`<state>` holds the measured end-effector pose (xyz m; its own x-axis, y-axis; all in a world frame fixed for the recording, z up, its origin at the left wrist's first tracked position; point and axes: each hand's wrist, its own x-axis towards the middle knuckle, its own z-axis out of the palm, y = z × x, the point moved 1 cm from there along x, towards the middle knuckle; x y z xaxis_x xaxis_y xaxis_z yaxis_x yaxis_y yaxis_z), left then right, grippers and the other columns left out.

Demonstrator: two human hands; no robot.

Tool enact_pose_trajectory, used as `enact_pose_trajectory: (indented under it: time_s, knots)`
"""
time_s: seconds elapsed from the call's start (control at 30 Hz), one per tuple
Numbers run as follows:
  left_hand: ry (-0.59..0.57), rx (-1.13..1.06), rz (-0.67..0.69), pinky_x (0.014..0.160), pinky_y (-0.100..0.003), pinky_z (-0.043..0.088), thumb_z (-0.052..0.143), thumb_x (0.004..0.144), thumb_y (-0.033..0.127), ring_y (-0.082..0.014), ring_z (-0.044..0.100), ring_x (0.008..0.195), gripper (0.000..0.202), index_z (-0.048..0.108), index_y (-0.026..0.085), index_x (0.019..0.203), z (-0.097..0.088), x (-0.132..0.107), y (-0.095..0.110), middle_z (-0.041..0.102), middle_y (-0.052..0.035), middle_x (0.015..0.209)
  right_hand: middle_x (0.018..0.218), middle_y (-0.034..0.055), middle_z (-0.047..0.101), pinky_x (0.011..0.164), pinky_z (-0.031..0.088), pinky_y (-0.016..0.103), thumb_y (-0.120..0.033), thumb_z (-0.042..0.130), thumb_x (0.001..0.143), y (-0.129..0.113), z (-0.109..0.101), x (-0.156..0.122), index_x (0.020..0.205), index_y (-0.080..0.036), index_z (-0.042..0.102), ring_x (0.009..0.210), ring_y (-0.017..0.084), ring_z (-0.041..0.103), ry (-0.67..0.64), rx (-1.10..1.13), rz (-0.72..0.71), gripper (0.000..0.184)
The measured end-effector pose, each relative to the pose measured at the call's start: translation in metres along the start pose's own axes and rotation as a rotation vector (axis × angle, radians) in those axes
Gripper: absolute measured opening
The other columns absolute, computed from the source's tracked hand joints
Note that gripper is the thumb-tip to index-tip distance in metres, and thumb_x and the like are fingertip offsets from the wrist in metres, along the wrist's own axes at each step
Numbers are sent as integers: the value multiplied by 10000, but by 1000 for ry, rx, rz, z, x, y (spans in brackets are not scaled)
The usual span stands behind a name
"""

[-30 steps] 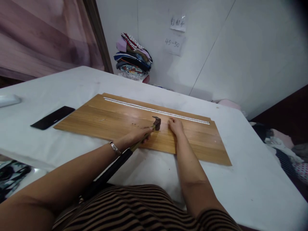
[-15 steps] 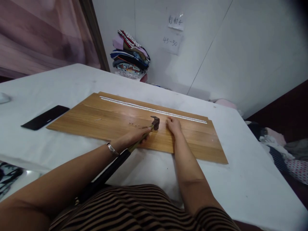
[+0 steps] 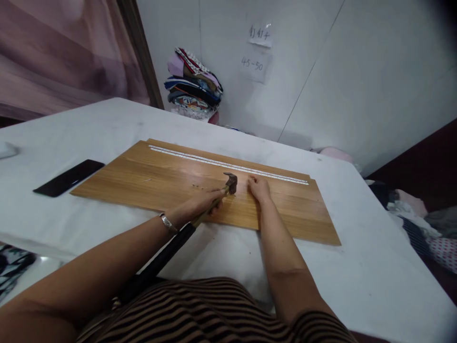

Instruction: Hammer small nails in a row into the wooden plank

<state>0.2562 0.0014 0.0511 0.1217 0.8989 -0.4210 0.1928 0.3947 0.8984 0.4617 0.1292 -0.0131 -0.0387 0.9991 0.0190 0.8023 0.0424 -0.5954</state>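
Observation:
A long wooden board (image 3: 150, 183) lies on a white table (image 3: 357, 267). A white measuring strip (image 3: 200, 159) runs along the board's far edge. My left hand (image 3: 202, 202) is closed round the handle of a hammer (image 3: 231, 182), close below its dark metal head, which rests on or just above the board. The black end of the handle reaches back under my forearm. My right hand (image 3: 259, 186) rests on the board just right of the hammer head, fingers curled and pinched; what they hold is too small to see. A few small nails (image 3: 199, 186) lie left of the hammer head.
A black phone (image 3: 69, 177) lies on the table left of the board. A white object (image 3: 7, 150) shows at the far left edge. Folded cloths (image 3: 194, 83) are stacked against the white wall behind. More fabric (image 3: 421, 214) lies beyond the table's right side.
Both hands and the hammer stay where they were on the board. Only the camera view has shifted slightly.

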Motion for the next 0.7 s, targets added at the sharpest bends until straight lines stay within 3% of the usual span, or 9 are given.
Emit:
enact_pose_trajectory:
  time_s: [0.33, 0.53, 0.7]
  knots:
    - [3, -46, 2, 432, -216, 333, 590, 845, 547, -92, 437, 466, 362, 567, 191, 906, -1, 1, 2, 543, 36, 632, 1222, 63, 771, 968, 497, 296, -270, 500, 981, -2, -3, -1, 1297, -237, 735, 1096, 207, 702, -15, -13, 3, 395]
    - [0, 8, 6, 438, -229, 337, 565, 862, 543, -94, 450, 474, 357, 540, 193, 795, -2, -1, -3, 548, 20, 637, 1240, 72, 765, 973, 497, 288, -259, 507, 981, -1, 0, -1, 1299, -229, 732, 1139, 203, 696, -4, 0, 1, 391]
    - [-8, -6, 11, 438, -232, 341, 571, 857, 551, -98, 454, 479, 352, 541, 203, 810, -3, 1, -6, 556, 19, 653, 1231, 59, 770, 971, 499, 287, -271, 505, 981, -1, 0, -1, 1290, -247, 735, 1120, 199, 703, 4, 2, -5, 386]
